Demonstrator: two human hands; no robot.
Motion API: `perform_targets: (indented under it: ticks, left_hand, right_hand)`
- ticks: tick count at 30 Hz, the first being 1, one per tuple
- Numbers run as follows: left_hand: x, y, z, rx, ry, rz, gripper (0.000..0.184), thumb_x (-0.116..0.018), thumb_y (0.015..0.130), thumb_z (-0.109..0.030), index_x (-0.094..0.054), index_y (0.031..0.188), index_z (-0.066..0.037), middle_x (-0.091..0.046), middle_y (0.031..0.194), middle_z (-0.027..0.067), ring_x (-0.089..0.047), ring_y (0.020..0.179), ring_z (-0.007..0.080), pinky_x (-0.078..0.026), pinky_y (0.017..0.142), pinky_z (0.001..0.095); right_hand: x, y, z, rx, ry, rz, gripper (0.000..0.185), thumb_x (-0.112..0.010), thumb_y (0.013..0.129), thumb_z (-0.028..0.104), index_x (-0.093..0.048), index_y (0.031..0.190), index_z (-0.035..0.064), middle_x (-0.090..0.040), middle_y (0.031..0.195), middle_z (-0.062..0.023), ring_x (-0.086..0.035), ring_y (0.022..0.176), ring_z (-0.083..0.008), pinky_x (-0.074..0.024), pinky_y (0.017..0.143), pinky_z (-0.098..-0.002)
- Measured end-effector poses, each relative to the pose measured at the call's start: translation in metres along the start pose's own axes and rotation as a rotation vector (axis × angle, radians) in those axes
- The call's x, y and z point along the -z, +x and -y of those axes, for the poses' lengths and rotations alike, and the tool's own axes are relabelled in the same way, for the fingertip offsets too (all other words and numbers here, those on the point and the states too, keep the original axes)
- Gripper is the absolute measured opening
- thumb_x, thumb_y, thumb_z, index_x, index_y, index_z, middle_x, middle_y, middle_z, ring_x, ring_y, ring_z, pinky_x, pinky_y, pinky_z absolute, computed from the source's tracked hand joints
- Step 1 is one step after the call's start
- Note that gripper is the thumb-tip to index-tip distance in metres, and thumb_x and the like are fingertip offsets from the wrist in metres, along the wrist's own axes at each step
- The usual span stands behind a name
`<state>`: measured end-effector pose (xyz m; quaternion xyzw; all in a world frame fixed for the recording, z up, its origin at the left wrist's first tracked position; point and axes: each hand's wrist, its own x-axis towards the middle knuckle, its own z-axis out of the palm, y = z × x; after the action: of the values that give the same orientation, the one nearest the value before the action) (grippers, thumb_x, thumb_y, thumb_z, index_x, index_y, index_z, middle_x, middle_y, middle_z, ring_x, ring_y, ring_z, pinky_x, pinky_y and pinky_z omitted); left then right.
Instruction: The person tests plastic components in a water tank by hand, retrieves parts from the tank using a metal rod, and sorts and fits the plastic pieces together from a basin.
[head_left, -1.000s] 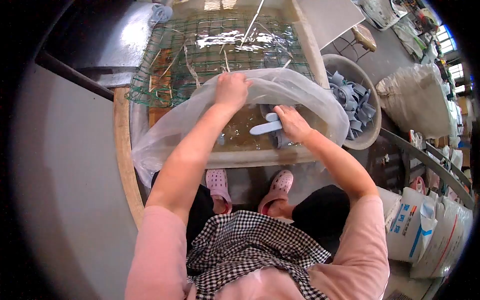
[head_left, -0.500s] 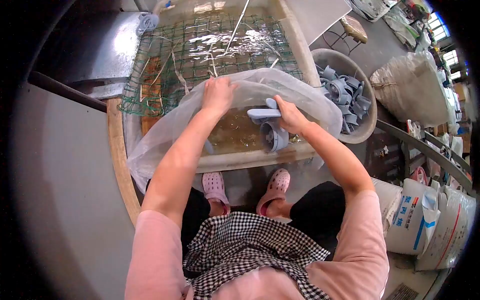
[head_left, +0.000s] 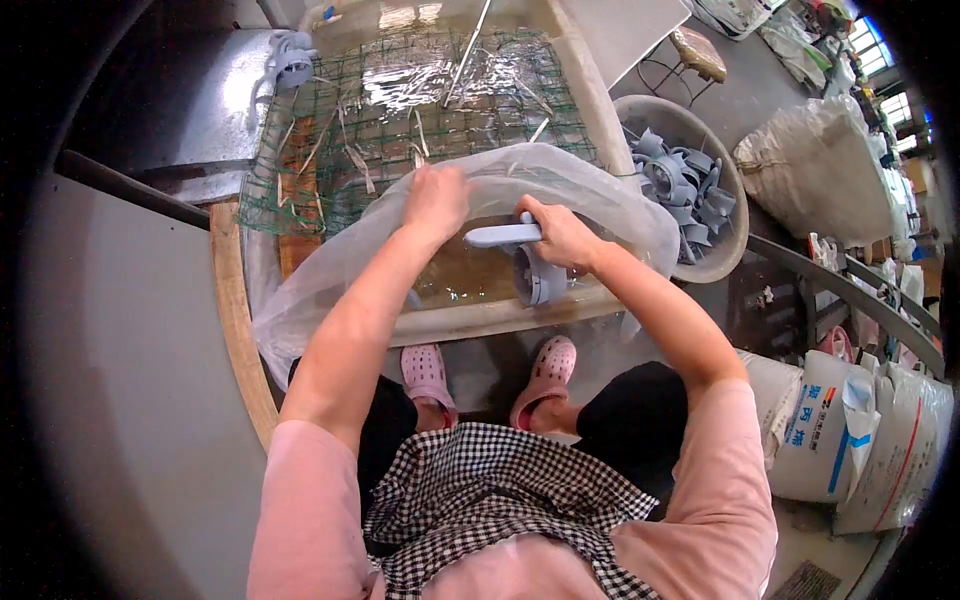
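Observation:
My left hand (head_left: 437, 198) is closed on the upper edge of a large clear plastic bag (head_left: 340, 265), which lies open across the near end of a water-filled trough (head_left: 470, 318). Over the bag's mouth, my right hand (head_left: 562, 237) grips a grey plastic part (head_left: 540, 278) with a round hollow hub and flat, blade-like arms. One arm points left toward my other hand. My fingers cover some of the part. Another grey shape shows faintly through the bag near my left forearm.
A green wire grid (head_left: 390, 120) with pale strips lies in the trough. To the right stands a round tub (head_left: 737, 185) piled with grey parts. One more grey part (head_left: 292, 62) rests on the metal surface at upper left. Filled sacks (head_left: 815, 425) stand at lower right.
My right hand has moved left with the grey part, which has turned a little. My left hand has stayed near the bag's edge. The grey part at upper left shows more fully.

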<state>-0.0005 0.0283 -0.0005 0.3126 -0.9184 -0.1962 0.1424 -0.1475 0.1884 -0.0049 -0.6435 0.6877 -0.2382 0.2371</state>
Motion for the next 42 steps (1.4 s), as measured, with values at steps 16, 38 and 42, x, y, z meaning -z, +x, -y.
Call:
perform_targets:
  ticks: [16,38,42]
  left_hand:
    - [0.017,-0.002,-0.023,0.222,-0.193,0.048,0.034,-0.054,0.082,-0.035,-0.065,0.087,-0.003,-0.064,0.087,0.0201,-0.059,0.090,0.0383,-0.045,0.079,0.0454]
    - [0.015,-0.004,-0.040,0.148,-0.163,-0.066,0.050,-0.041,0.090,-0.032,-0.064,0.067,0.006,-0.059,0.068,0.0277,-0.061,0.071,0.0430,-0.049,0.071,0.0474]
    - [0.017,-0.005,-0.042,0.119,-0.180,-0.088,0.050,-0.041,0.092,-0.034,-0.064,0.068,0.004,-0.059,0.068,0.0261,-0.059,0.070,0.0435,-0.047,0.067,0.0486]
  right_hand:
    - [-0.008,0.020,0.016,-0.230,-0.105,-0.156,0.028,-0.054,0.072,0.006,-0.051,0.099,0.0006,-0.060,0.084,-0.0266,-0.057,0.084,-0.0435,-0.0434,0.075,-0.0501]
    - [0.014,0.014,0.044,-0.294,0.098,-0.103,0.025,-0.057,0.082,0.018,-0.050,0.095,-0.0015,-0.060,0.083,-0.0268,-0.056,0.084,-0.0438,-0.0429,0.072,-0.0478]
    - [0.017,0.012,0.042,-0.293,0.168,-0.074,0.025,-0.058,0.082,0.019,-0.050,0.097,0.0001,-0.060,0.082,-0.0257,-0.057,0.081,-0.0429,-0.0435,0.070,-0.0464]
